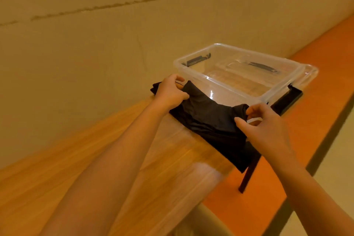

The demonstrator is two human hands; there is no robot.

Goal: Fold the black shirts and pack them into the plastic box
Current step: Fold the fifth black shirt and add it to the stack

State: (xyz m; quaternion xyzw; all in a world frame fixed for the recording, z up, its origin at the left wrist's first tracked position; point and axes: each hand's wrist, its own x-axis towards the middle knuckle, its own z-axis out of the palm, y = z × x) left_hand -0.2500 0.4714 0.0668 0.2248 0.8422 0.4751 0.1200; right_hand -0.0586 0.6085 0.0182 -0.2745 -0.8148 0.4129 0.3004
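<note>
Across the middle of the frame runs the wooden table (95, 159), with the plastic box (237, 90) empty at right of center, ready for packing. Just below it lies the black shirt (210, 122); my left hand (170, 92) and right hand (268, 126) pinch its ends to fold. No readable labels anywhere.

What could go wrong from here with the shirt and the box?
1. The black fabric shirt overhangs the wooden table at its right edge; if the left hand or right hand loosens its grip, it may slide to the floor.
2. The clear plastic box sits close behind the shirt, part of it past the table's far end, so a push while folding might shift or tip it.
</note>
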